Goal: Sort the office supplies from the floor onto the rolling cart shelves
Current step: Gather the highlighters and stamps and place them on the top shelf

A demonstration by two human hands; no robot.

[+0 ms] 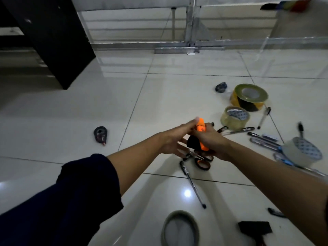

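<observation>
**A:** Currently, status on the hands?

**B:** Right hand (210,139) grasps the orange-and-black tool (200,137), fingers curled round its body, orange tip pointing away from the person. Left hand (174,139) is released: fingers straight, laid against the tool's left side and tip. Both are above the floor (88,103).

**A:** What's under the grip?

**B:** Orange-handled scissors (202,161) directly below it on the floor, black pen (192,184) running nearer the person from there.

**A:** Rest of the supplies?

**B:** All on the floor. Beyond and right of the grip: clear tape roll (234,118), then yellow-black hazard tape (249,96), small dark item (221,87) further out, too blurred to name. Right of the grip: a cluster of pens (264,139) and a white tape roll (301,151). Far left: correction tape dispenser (100,134). Near the person: masking tape roll (180,228), black brush (254,227).
</observation>
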